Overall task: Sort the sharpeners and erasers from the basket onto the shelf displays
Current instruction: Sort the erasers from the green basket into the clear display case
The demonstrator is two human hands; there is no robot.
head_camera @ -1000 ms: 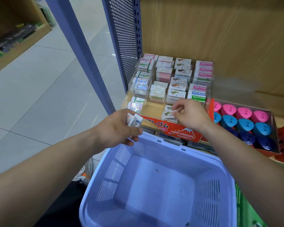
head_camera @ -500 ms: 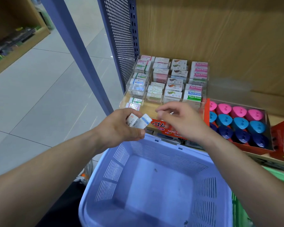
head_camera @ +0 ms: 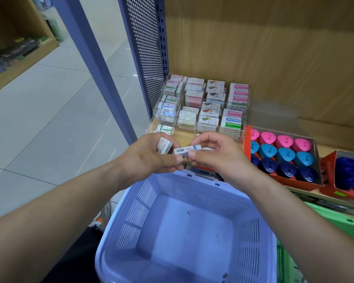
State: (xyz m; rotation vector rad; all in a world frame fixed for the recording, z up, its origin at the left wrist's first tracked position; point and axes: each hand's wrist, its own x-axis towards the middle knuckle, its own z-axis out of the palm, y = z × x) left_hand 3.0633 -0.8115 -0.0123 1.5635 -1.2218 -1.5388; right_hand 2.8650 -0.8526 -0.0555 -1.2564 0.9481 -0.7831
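- 2 hands meet just above the basket (head_camera: 202, 181) far rim.
- L hand (head_camera: 149, 158): grip curled round a boxed eraser (head_camera: 165, 147).
- R hand (head_camera: 221, 160): grip pinches a 2nd eraser (head_camera: 187, 150), barcode up, its other end touching the L thumb.
- Eraser display (head_camera: 202, 107) just beyond both grips; sharpeners (head_camera: 282, 154) right of the R grip.

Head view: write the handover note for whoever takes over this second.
Left hand grips a boxed eraser; its thumb touches one end of the barcode eraser. Right hand pinches the other end.
Both erasers are above the far rim of the basket, before the eraser display.
Done: basket shows no stock; sharpeners fill the red tray.
Left: shelve these two erasers.
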